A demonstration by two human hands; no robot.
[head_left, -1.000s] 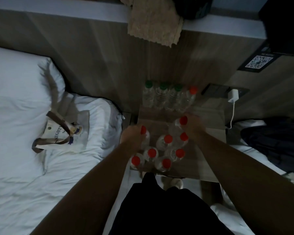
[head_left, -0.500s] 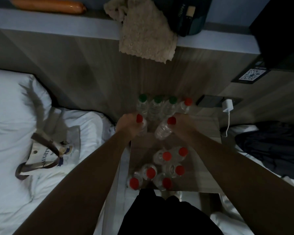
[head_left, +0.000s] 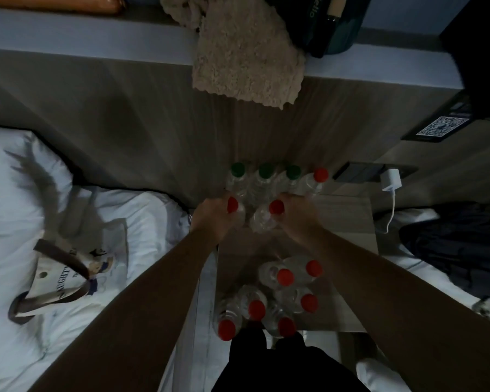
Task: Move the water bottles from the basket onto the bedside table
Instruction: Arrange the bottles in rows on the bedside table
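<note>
Two hands each grip a bottle near the back of the pale wood-grain bedside worktop (head_left: 351, 222).
Left hand (head_left: 210, 219), fingers curled round an upright clear plastic red-capped bottle (head_left: 234, 207) at the worktop's left edge. Right hand (head_left: 297, 219), fingers curled round a tilted clear plastic red-capped bottle (head_left: 263, 220). The two bottles almost touch. Just behind them a back row of three green-capped bottles and one red-capped (head_left: 263, 179) stands against the wood-grain wall panel (head_left: 153, 123). A cluster of six red-capped bottles (head_left: 285, 295) crowds the near edge, its front-left bottle at the lip. Bare smooth worktop shows mid-table and along the right side. The rumpled white bed (head_left: 68, 193) butts against the worktop's left edge.
</note>
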